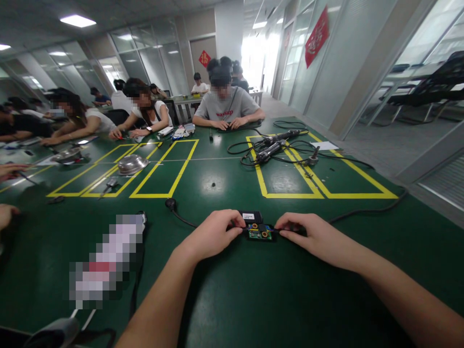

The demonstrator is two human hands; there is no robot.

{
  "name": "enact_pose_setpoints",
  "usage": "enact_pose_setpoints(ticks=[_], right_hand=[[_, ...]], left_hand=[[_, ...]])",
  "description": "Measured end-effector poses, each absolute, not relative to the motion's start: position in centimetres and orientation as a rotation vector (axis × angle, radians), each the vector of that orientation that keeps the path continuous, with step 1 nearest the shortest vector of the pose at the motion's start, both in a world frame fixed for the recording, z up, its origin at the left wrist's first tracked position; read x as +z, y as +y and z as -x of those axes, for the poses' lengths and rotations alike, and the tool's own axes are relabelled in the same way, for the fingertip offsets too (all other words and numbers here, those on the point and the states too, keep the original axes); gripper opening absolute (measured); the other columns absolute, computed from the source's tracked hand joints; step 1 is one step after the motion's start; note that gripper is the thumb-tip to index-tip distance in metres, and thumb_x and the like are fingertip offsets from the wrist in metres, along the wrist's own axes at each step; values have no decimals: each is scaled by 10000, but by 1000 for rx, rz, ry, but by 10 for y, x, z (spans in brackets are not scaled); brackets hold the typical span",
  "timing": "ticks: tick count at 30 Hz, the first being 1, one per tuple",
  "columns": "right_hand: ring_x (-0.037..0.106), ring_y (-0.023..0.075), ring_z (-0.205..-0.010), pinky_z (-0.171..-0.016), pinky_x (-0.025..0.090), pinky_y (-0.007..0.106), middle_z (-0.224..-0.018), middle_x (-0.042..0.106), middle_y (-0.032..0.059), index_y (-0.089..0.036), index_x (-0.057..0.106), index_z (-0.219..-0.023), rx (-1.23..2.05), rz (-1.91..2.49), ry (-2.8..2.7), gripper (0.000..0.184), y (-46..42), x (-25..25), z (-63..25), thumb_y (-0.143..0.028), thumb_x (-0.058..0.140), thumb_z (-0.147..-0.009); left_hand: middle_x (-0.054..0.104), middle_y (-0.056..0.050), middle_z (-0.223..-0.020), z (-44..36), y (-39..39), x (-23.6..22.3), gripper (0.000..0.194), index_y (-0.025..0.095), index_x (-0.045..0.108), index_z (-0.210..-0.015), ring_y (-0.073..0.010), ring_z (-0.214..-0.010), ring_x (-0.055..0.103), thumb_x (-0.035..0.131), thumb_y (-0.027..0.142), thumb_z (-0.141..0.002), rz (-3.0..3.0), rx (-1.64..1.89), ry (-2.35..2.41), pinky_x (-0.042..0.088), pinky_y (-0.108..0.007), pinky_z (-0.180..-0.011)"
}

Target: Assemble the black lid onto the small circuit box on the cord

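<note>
A small green circuit board with copper-wound coils sits in a black open housing on the green table. At its left end my left hand pinches the black cable where it enters the housing. My right hand pinches the black cable at the opposite end, thumb and forefinger together. Just behind the board lies a black cover with a white label. From beneath my left hand a cord runs to a black plug. The exact grip points are partly hidden by my fingers.
Soldering irons with tangled cords lie across yellow tape outlines. A metal bowl stands at back left, and a blurred-out long object lies left of my forearm. A person in a grey shirt sits opposite.
</note>
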State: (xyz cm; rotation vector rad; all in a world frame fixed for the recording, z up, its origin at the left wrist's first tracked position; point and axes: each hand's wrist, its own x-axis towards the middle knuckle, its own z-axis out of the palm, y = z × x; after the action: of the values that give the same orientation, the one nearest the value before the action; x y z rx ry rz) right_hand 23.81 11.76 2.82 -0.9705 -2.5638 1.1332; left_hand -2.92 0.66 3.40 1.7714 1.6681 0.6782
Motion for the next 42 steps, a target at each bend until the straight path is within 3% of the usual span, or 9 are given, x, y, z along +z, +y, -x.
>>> enact_pose_setpoints(ticks=[11,17,21,23,29,34,39,42], right_hand=[[726,275,-949,-896,585,433,-1035,815,63,-271,784,-981,1025,904,-2594,212,120,21,-239,-419,634,-960],[731,277,-986,-918,585,435,-1060,814,69,-264,766,-987,991,859,-2606,182,124,14,-240,-391,637,-968],[729,277,-966,-892,577,431,-1036,799,65,-267,770,-989,988,874,-2609,213,124,11,-240,-417,620,-976],[725,275,-958,-896,577,430,-1027,797,64,-269,773,-993,991,889,-2605,217,123,12,-239,-420,618,-976],[700,270,-932,-925,583,449,-994,787,59,-270,765,-991,1004,946,-2585,211,117,20,-234,-411,610,-957],[687,260,-943,-901,585,436,-1015,765,55,-273,698,-1031,1014,950,-2563,167,115,19,-233,-383,626,-928],[693,269,-997,-952,572,458,-1103,750,63,-265,571,-1443,1056,939,-2509,616,114,14,-235,-397,719,-860],[694,278,-1019,-960,569,459,-1126,735,67,-257,604,-1443,1054,964,-2534,653,111,14,-234,-450,769,-842]], left_hand=[[784,-34,-997,27,8,32,122,217,776,-940,-208,-897,715,711,118,-967,-1932,575,1735,548,-331,-870],[762,-90,-1156,23,6,30,124,222,817,-920,-292,-1107,672,727,152,-968,-2132,601,1810,571,-455,-1017],[701,-108,-1506,20,10,23,357,241,824,-1261,-294,-1400,616,564,109,-1054,-2113,724,1824,494,-495,-1233],[665,-99,-1601,20,13,19,379,263,792,-1374,-319,-1482,579,567,161,-1087,-2079,652,1856,458,-541,-1268],[831,-85,-1262,24,18,17,214,222,827,-1208,-296,-1180,725,775,228,-1001,-1885,677,1986,547,-464,-1118],[814,-80,-1261,25,18,19,299,230,792,-1282,-289,-1195,711,771,183,-988,-1896,735,1960,542,-436,-1123],[807,-65,-1341,19,11,30,303,262,791,-1327,-268,-1227,710,720,214,-1037,-1951,853,1726,541,-427,-1131],[822,-54,-1321,16,8,32,278,261,821,-1280,-263,-1217,732,769,218,-1011,-1978,778,1625,539,-413,-1131]])
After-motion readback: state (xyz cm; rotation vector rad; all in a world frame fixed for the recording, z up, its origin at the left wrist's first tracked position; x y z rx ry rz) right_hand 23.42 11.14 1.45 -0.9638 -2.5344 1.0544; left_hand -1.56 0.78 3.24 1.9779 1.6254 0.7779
